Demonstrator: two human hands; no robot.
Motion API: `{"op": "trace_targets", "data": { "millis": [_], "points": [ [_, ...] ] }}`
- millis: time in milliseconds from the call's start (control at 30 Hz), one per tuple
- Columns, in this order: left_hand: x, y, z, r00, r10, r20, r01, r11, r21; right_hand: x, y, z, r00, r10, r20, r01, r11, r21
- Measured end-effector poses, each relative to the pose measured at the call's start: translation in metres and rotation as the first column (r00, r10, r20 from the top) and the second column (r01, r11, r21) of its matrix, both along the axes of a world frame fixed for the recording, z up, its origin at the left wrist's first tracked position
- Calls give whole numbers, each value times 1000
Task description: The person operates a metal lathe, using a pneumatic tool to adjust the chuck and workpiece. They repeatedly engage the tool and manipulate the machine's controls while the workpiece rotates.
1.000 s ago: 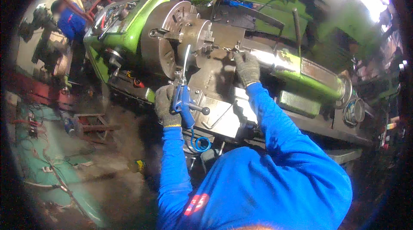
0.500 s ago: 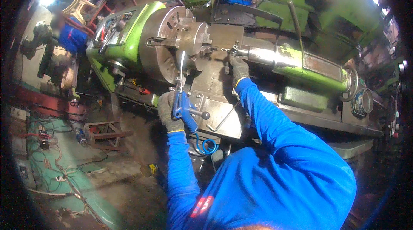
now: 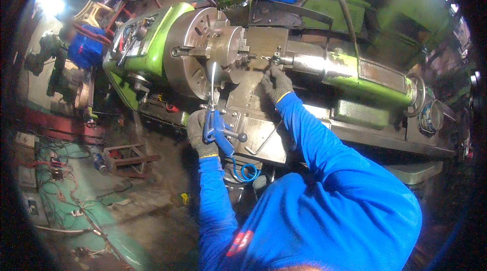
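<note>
My left hand, in a grey work glove, is closed around the grip side of a blue air blow gun; part of its fingers is hidden. The gun's thin nozzle points up in front of the big lathe chuck. A coiled blue hose hangs from the gun's lower end. Gloved too, my right hand is just below the small drill chuck on the tailstock, its fingers bent and somewhat apart. A short drill bit sticks out of that chuck toward the lathe chuck.
The green tailstock and its handwheel stand at the right. A bent metal rod lies on the carriage plate. Tools lie on the headstock. Cables and a rusty metal frame are on the floor at left.
My right hand has drawn slightly down and toward me from the drill chuck. The left hand with the blow gun has stayed nearly in place.
</note>
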State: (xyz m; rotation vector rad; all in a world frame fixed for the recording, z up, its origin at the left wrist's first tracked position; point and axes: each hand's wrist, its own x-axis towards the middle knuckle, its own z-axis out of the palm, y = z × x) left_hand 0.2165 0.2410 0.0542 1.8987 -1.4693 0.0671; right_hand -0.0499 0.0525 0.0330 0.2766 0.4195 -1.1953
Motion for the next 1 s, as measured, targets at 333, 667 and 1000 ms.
{"op": "trace_targets", "data": {
  "millis": [333, 667, 1000],
  "points": [
    [26, -1, -35, 920, -73, -385, 58, 997, -52, 13, -9, -8, 996, -23, -83, 28, 998, 50],
    [6, -1, -12, 985, 38, 167, -51, 996, 75, 14, -2, -1, 986, 0, -165, 1, 1000, 6],
    [-5, 3, -1, 977, 16, -215, -21, 999, -25, 16, 0, -14, 998, 38, 51, -35, 998, -58]
  ]
}}
